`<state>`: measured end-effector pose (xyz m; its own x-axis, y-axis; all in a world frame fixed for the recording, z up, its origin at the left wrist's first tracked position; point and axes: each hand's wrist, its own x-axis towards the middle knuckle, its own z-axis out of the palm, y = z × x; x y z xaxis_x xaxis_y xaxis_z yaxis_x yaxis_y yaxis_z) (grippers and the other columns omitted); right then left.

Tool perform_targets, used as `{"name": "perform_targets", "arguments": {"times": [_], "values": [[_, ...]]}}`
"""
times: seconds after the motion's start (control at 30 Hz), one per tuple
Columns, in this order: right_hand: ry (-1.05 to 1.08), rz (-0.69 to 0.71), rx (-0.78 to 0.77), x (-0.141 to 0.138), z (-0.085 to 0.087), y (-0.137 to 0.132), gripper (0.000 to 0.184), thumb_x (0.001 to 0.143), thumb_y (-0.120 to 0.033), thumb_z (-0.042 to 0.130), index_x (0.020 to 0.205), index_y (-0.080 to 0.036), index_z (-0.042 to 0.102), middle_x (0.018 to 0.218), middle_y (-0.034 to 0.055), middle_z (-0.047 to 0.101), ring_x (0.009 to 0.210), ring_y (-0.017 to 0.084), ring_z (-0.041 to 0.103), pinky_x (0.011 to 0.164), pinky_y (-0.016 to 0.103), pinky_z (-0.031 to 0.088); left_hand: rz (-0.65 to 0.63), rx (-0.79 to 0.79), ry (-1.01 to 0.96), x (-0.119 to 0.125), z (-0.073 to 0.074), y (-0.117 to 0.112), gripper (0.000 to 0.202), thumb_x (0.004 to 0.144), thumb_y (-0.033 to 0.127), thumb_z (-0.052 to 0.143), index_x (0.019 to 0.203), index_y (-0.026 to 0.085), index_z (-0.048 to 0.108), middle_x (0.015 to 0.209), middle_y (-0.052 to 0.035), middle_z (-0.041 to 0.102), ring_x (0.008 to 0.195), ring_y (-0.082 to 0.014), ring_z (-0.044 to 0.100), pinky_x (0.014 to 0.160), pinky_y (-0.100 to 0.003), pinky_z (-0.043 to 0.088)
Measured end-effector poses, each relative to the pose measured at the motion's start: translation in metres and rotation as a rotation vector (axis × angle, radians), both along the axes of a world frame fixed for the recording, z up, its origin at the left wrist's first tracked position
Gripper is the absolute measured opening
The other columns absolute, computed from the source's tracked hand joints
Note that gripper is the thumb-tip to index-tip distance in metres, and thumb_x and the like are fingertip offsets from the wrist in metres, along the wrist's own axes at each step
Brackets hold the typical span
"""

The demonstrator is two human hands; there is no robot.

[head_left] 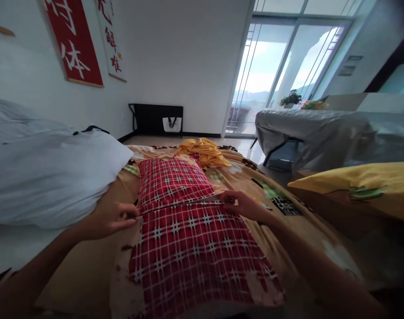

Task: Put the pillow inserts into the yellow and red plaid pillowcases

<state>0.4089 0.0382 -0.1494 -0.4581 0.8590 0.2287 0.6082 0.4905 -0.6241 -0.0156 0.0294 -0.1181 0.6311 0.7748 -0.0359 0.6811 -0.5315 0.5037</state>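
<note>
A red plaid pillowcase point(188, 248) lies over a pillow on the tan patterned bedspread point(281, 208), with a fold or open edge running across its middle. My left hand point(111, 218) pinches that edge at its left end. At the right end of the same edge, my right hand point(243, 204) grips the cloth with closed fingers. Beyond the edge, the far part of the plaid pillow point(171, 179) bulges up.
A white pillow point(52, 177) lies at the left. Crumpled yellow cloth point(205, 151) sits at the bed's far end. A yellow pillow point(358, 184) is at the right, with a grey-covered table point(321, 133) behind it. A glass door and a black stand line the far wall.
</note>
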Motion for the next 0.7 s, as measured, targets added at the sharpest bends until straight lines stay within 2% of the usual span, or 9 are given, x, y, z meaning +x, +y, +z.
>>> {"name": "perform_targets", "arguments": {"times": [0.07, 0.13, 0.2, 0.3, 0.4, 0.47, 0.5, 0.57, 0.7], "values": [[0.111, -0.043, 0.031, 0.004, 0.012, -0.006, 0.025, 0.079, -0.042, 0.062, 0.082, -0.017, 0.064, 0.082, 0.0042, 0.067, 0.072, 0.015, 0.057, 0.067, 0.028, 0.045, 0.007, 0.024, -0.045, 0.0, -0.001, -0.01, 0.029, 0.088, 0.044, 0.048, 0.091, 0.021, 0.065, 0.084, -0.0007, 0.066, 0.073, -0.013, 0.056, 0.067, -0.022, 0.042], [0.162, -0.122, 0.095, 0.008, 0.022, -0.008, 0.029, 0.077, -0.046, 0.064, 0.084, -0.018, 0.064, 0.086, 0.0054, 0.067, 0.076, 0.016, 0.058, 0.069, 0.029, 0.045, 0.076, 0.125, -0.144, 0.0, -0.003, -0.014, 0.03, 0.086, 0.046, 0.051, 0.101, 0.023, 0.063, 0.094, -0.0013, 0.067, 0.082, -0.0148, 0.059, 0.071, -0.024, 0.044], [0.12, -0.17, 0.147, 0.011, 0.021, -0.006, 0.037, 0.073, -0.047, 0.068, 0.097, -0.019, 0.064, 0.098, 0.0069, 0.067, 0.084, 0.019, 0.059, 0.072, 0.03, 0.045, 0.153, 0.244, -0.194, 0.0, -0.01, -0.012, 0.037, 0.082, 0.049, 0.057, 0.11, 0.024, 0.059, 0.103, -0.0028, 0.066, 0.091, -0.0172, 0.059, 0.076, -0.026, 0.045], [-0.018, -0.156, 0.143, 0.01, -0.005, 0.001, 0.056, 0.068, -0.045, 0.072, 0.116, -0.019, 0.058, 0.11, 0.0089, 0.065, 0.091, 0.021, 0.059, 0.077, 0.032, 0.046, 0.208, 0.287, -0.192, 0.003, -0.032, -0.005, 0.048, 0.078, 0.052, 0.061, 0.116, 0.022, 0.055, 0.108, -0.0051, 0.064, 0.094, -0.0195, 0.06, 0.08, -0.029, 0.046], [-0.086, -0.198, 0.12, -0.003, -0.037, 0.008, 0.038, 0.078, -0.04, 0.061, 0.108, -0.016, 0.06, 0.092, 0.0073, 0.069, 0.078, 0.02, 0.061, 0.072, 0.032, 0.047, 0.22, 0.256, -0.198, 0.021, -0.058, -0.002, 0.039, 0.082, 0.05, 0.054, 0.102, 0.017, 0.059, 0.097, -0.007, 0.066, 0.085, -0.0202, 0.061, 0.076, -0.031, 0.047], [-0.092, -0.249, 0.156, -0.016, -0.044, 0.013, 0.025, 0.085, -0.032, 0.051, 0.102, -0.017, 0.063, 0.088, 0.0066, 0.07, 0.076, 0.02, 0.062, 0.071, 0.031, 0.046, 0.235, 0.284, -0.229, 0.037, -0.065, 0.002, 0.033, 0.087, 0.045, 0.045, 0.091, 0.016, 0.06, 0.09, -0.0079, 0.066, 0.079, -0.0201, 0.061, 0.073, -0.032, 0.046], [-0.099, -0.272, 0.196, -0.022, -0.041, 0.015, 0.023, 0.087, -0.027, 0.047, 0.1, -0.018, 0.064, 0.089, 0.0069, 0.07, 0.079, 0.021, 0.062, 0.073, 0.031, 0.046, 0.244, 0.308, -0.261, 0.045, -0.064, 0.005, 0.032, 0.088, 0.043, 0.041, 0.087, 0.016, 0.059, 0.088, -0.0079, 0.066, 0.078, -0.0198, 0.06, 0.073, -0.032, 0.046], [-0.143, -0.34, 0.311, -0.032, -0.02, 0.02, 0.024, 0.084, -0.016, 0.043, 0.094, -0.018, 0.066, 0.09, 0.0079, 0.071, 0.082, 0.021, 0.063, 0.075, 0.031, 0.045, 0.297, 0.38, -0.349, 0.054, -0.048, 0.015, 0.03, 0.089, 0.039, 0.038, 0.083, 0.017, 0.058, 0.083, -0.0062, 0.065, 0.076, -0.0182, 0.058, 0.072, -0.031, 0.045], [-0.135, -0.566, 0.637, -0.039, 0.043, 0.027, 0.032, 0.08, -0.009, 0.039, 0.098, -0.017, 0.065, 0.096, 0.0112, 0.068, 0.091, 0.025, 0.06, 0.082, 0.035, 0.044, 0.563, 0.591, -0.66, 0.056, 0.011, 0.033, 0.024, 0.086, 0.04, 0.045, 0.077, 0.018, 0.05, 0.07, 0.0013, 0.054, 0.066, -0.0125, 0.049, 0.065, -0.025, 0.04]]}}
